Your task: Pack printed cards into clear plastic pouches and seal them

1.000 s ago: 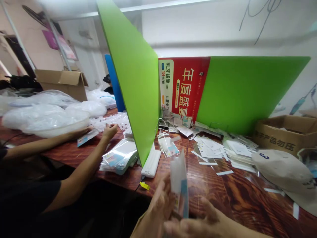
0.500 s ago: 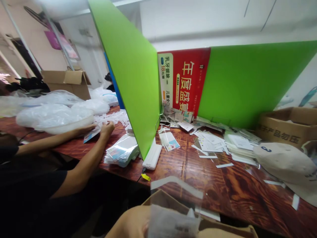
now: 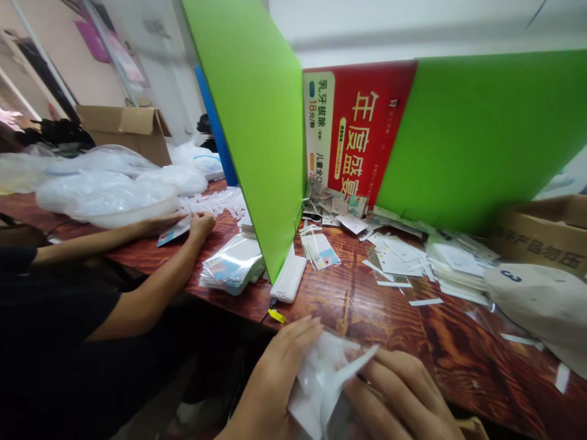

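Note:
Both my hands hold a clear plastic pouch [image 3: 328,373] with a white card inside, low at the table's near edge. My left hand [image 3: 270,385] grips its left side with fingers curled round it. My right hand [image 3: 403,391] closes over its right side. A pile of white cards and strips [image 3: 413,260] lies on the wooden table [image 3: 367,305] beyond. A single filled pouch [image 3: 321,250] lies by the green divider [image 3: 257,128].
A co-worker's arms [image 3: 151,275] reach over the table at left, beside a stack of pouches [image 3: 233,266] and bags of plastic parts [image 3: 105,192]. A white power bank [image 3: 288,278] sits under the divider. A cap [image 3: 541,302] and cardboard box [image 3: 541,238] stand right.
The pouch was upright in my hands, then dropped low over a cardboard box; now both hands grip it again at the table's near edge. The view has shifted down.

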`<state>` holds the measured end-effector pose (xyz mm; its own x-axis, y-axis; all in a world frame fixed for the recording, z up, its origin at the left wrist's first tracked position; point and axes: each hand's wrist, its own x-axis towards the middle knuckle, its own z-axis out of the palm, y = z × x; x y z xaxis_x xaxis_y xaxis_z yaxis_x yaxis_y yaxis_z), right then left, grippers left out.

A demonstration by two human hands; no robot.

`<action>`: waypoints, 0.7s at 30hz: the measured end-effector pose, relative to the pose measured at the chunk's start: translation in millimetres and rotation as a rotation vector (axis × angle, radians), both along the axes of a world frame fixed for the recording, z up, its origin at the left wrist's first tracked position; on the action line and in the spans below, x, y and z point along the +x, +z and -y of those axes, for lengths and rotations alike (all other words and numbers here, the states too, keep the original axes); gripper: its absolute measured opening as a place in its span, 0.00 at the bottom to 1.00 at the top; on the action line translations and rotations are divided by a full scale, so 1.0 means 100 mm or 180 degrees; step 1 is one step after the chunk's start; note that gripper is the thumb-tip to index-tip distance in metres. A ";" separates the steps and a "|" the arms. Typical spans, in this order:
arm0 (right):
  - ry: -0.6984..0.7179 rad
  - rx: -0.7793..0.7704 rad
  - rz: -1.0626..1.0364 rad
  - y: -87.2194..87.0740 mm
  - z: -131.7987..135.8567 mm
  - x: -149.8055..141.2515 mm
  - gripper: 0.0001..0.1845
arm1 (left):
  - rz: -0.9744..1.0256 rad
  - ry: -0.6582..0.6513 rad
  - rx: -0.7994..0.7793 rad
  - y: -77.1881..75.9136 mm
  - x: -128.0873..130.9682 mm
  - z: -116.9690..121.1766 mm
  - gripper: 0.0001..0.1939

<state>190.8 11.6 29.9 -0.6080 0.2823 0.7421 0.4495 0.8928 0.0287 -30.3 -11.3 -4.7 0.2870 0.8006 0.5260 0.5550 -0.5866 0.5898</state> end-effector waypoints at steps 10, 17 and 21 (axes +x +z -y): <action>-0.0597 -0.1584 -0.1063 -0.24 -0.29 -0.28 0.14 | -0.1397 0.1398 0.1440 -0.08 0.05 -0.14 0.25; -0.0090 -0.2148 -0.0766 -0.20 -0.35 -0.26 0.18 | -0.1408 0.1296 0.1768 -0.14 0.07 -0.17 0.22; 0.0396 -0.2164 -0.0477 -0.31 -0.37 -0.25 0.20 | -0.1320 0.0809 0.1679 -0.19 0.06 -0.18 0.25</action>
<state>166.2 49.1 -1.3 -0.5710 0.6479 0.5041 0.2985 0.7359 -0.6077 -24.6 6.8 -24.2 0.3858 0.5382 0.7493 0.8292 -0.5583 -0.0259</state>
